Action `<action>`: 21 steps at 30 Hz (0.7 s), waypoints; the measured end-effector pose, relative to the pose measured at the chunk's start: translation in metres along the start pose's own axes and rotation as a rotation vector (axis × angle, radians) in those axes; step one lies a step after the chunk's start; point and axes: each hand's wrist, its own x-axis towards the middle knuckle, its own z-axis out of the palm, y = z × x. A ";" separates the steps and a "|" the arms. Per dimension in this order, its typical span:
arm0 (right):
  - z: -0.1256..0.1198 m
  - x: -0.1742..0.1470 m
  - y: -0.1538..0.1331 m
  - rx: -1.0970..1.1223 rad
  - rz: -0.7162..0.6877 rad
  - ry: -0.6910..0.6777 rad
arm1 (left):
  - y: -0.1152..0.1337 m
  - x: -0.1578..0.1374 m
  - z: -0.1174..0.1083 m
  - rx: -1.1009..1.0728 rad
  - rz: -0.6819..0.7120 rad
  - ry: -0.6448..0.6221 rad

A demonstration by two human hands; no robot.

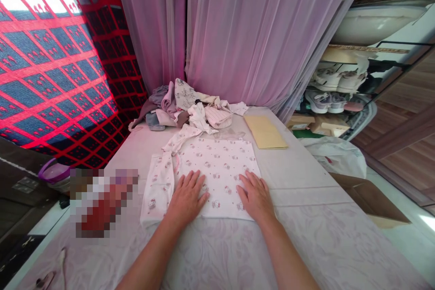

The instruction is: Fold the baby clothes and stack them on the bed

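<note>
Both hands — left (pixel 186 195), right (pixel 255 195) — lie open and flat, gripping nothing, on the printed garment (pixel 217 167) spread on the bench (pixel 306 217). A sideways push could wrinkle it — the loose sleeve (pixel 158 188) may shift.

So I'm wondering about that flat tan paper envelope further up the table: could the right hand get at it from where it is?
Probably yes. The right hand lies flat on the white printed garment, and bare tablecloth separates it from the flat tan paper envelope; nothing blocks it.

Single head view, looking forward-down along table (pixel 306 217) toward curtain (pixel 258 31), hands close below
</note>
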 end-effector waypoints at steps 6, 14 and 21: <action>0.001 0.000 0.001 0.014 -0.002 0.007 | 0.000 0.001 0.001 -0.001 0.000 -0.002; 0.001 -0.001 0.001 0.014 -0.003 0.015 | -0.002 0.000 0.004 -0.017 0.013 0.018; 0.001 -0.001 0.001 0.009 -0.003 0.007 | -0.002 -0.001 0.004 -0.011 0.012 0.004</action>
